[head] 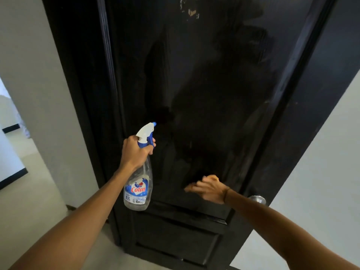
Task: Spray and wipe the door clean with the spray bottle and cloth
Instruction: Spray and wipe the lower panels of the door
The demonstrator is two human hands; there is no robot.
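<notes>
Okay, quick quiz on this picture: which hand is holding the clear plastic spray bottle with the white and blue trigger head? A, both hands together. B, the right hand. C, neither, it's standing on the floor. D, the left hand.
D: the left hand grips the neck of the clear plastic spray bottle with the white and blue trigger head, its nozzle aimed at the black door, while the right hand is blurred, low against the door and apart from the bottle.

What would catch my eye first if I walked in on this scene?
Probably the clear spray bottle with its blue and red label, held up in the left hand at lower centre, nozzle aimed at the tall black door. Next, the right hand, blurred, against the door near the round metal knob.
</notes>
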